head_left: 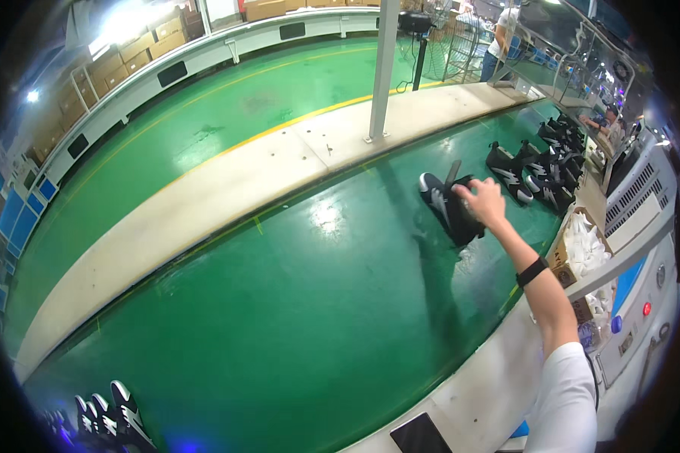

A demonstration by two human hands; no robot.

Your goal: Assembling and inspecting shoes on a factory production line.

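Observation:
My right hand [485,201] is closed on the upper part of a black shoe [440,204] with a pale toe edge and a light stripe on its side. The shoe is over the green conveyor belt [279,325], its toe pointing away to the left and a dark strap standing up from it. Whether its heel touches the belt I cannot tell. A black band [533,272] circles my right wrist. Beyond my hand, to the right, several similar black shoes [510,175] are grouped on the belt. My left hand is out of view.
More black shoes [106,415] stand at the near left. Right of my forearm are a cardboard box of white wrapping [582,245] and a machine [642,200] with buttons. A metal post [385,68] rises from the far ledge. A dark flat device [421,436] lies on the near ledge. People work farther back.

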